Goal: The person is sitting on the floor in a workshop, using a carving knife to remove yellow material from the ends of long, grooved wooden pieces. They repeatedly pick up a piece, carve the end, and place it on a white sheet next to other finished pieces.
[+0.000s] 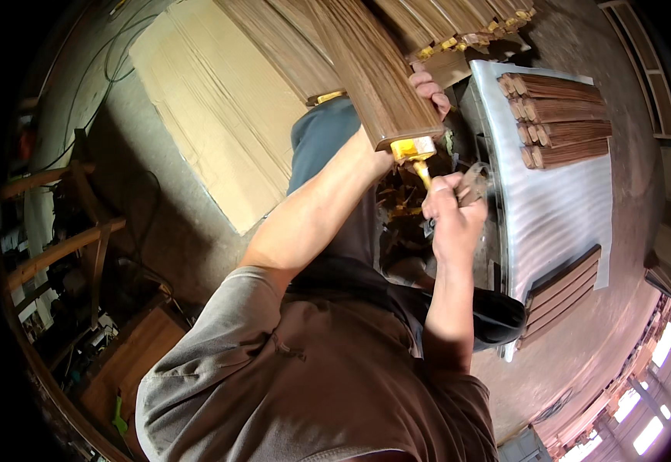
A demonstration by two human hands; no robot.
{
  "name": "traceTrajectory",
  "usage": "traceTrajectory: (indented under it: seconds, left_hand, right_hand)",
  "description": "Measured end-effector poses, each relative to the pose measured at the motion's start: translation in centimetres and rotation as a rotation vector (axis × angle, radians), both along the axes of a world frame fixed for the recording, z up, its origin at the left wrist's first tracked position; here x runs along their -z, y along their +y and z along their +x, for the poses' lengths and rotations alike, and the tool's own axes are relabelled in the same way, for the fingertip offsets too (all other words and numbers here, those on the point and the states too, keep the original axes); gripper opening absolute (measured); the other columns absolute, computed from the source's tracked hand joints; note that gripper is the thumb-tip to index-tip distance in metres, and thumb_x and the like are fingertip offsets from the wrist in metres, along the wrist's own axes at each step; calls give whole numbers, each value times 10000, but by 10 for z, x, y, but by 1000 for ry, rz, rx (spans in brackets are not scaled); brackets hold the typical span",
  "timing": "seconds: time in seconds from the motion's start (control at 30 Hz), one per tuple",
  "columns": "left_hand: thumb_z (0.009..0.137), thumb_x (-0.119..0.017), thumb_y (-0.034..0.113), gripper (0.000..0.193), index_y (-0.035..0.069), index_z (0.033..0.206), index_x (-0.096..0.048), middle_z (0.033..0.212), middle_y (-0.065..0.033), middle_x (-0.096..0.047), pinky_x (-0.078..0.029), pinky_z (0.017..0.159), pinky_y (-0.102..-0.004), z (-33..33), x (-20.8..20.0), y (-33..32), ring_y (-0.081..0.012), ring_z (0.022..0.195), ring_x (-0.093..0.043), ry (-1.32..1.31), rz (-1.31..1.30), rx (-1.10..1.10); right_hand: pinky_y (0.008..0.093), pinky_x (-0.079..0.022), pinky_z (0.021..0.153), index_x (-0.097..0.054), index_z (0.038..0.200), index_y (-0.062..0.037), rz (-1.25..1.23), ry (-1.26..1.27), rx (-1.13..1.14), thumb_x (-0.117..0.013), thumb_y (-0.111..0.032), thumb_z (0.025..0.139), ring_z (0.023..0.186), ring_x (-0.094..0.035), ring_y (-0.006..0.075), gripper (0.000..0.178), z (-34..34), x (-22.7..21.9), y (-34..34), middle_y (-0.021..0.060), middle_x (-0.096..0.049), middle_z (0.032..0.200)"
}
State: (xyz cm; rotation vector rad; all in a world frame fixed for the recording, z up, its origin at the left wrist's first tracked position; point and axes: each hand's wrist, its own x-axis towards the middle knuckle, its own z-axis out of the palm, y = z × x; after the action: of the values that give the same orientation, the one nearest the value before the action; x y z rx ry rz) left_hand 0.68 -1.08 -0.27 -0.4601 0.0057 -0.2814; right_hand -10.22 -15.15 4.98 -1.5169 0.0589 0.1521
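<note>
My left hand (432, 90) is closed around a long brown wooden board (378, 85) from underneath, with its fingers showing along the right edge. Yellow tape (414, 148) covers the narrow tongue at the board's near end. A thin yellow strip (425, 175) runs from there into my closed right hand (452, 212). Beside those fingers is a crumpled brownish piece (472, 185), perhaps tape or paper. Something small and dark shows under the right hand, too unclear to name. The board lies above my knee (324, 135).
More boards with yellow-taped ends (459, 38) lie at the far side. On the right, a table covered in white foam sheet (559, 208) bears stacked wooden pieces (562, 119) and a slatted bundle (562, 292). Flattened cardboard (212, 115) lies left. Scraps (401, 202) litter the floor below.
</note>
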Motion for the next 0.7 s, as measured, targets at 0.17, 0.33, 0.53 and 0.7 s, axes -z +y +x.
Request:
traceTrajectory:
  seconds: [0.17,0.33,0.53,0.7]
  left_hand:
    - [1033,-370,415,473,0,1129,-575,1065,-191,-652,-539,912,-526,12,12,21,-331,977,-646,125,333,18]
    - [926,-556,598,772,-25,1372,-463,1349,-261,-530,-385,1121,-572,-4,-18,21,-414,1268,-506,157,345,-128]
    - [866,-700,185,547,-50,1314,-492,1237,-249,-609,-442,1085,-546,0,-14,22,-381,1186,-583,126,478,-69]
    - [833,-663,116,561,-60,1331,-475,1294,-274,-580,-414,1113,-579,0,-6,23,-418,1240,-557,169,548,-81]
  right_hand:
    - [245,-349,505,-512,714,-43,153,-8,149,-590,-43,940,541,-427,59,239,27,-28,-5,-12,-481,626]
    - [219,-367,529,-550,751,-34,-68,-26,221,-642,-61,924,580,-460,35,198,47,-21,-28,-24,-546,680]
    - [300,-531,700,-688,1114,-15,-809,-510,170,-839,-176,784,772,-656,166,397,37,-23,-35,69,-721,945]
    - [354,-556,675,-703,942,-7,-828,-524,84,-777,-95,824,752,-702,318,164,41,5,-27,127,-715,857]
